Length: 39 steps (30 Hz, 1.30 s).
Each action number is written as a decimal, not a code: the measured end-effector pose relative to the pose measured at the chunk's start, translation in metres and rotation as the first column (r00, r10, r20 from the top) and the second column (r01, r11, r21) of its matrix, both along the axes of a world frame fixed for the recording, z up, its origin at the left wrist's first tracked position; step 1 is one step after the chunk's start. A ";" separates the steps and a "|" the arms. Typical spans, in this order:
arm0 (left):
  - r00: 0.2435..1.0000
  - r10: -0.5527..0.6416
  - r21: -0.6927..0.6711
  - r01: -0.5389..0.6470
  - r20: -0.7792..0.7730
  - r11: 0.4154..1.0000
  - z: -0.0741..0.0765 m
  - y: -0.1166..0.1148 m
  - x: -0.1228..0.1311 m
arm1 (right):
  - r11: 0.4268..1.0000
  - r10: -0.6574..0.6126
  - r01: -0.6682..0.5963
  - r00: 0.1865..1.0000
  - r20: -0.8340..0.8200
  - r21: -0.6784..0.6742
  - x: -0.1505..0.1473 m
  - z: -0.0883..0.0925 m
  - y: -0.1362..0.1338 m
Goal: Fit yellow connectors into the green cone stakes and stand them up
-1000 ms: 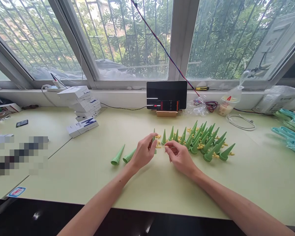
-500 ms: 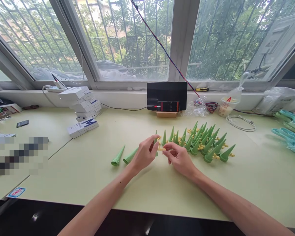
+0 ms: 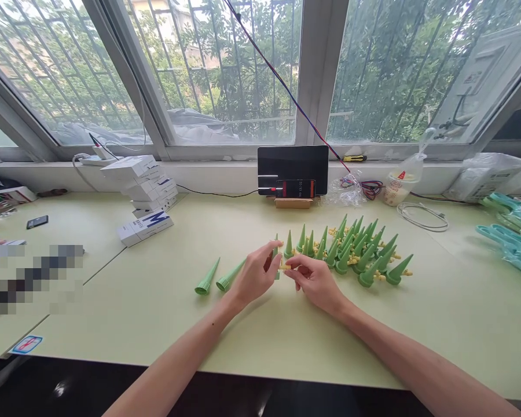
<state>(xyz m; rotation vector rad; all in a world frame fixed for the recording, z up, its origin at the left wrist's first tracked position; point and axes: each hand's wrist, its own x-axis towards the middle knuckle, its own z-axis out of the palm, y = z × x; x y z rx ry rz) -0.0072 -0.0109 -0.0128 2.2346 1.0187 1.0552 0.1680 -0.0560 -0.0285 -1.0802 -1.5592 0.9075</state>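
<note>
Presently, the left hand (image 3: 257,270) is curled around a tapering green plastic cone (image 3: 276,253) that stands roughly upright over the pale yellow-green tabletop (image 3: 156,307); thumb and fingers are closed to a narrow gap, the palm side hidden from view. The right hand (image 3: 316,280) pinches a small, slender yellow plastic fitting (image 3: 285,267) between thumb and fingertips, its remaining fingers bent inward. The fitting lies level, pointed at the cone's lower part; whether the two touch cannot be determined. Two loose green cones, the outer one (image 3: 206,278) and the inner one (image 3: 228,278), lie left of the left hand, wide open ends toward the near edge. Right of centre, beyond the right hand, a dense group of green cones with yellow fittings (image 3: 361,260) occupies the table, points mostly upward, several tilted. Behind, a black-screened tablet (image 3: 293,163) stands near the windowsill, a dark phone (image 3: 292,189) propped before it on a brown cardboard stand (image 3: 293,204).
</note>
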 end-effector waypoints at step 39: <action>0.997 -0.064 -0.040 0.066 0.052 0.997 0.005 -0.008 0.003 | 1.000 0.007 -0.008 0.984 0.176 0.004 0.000 0.002 0.000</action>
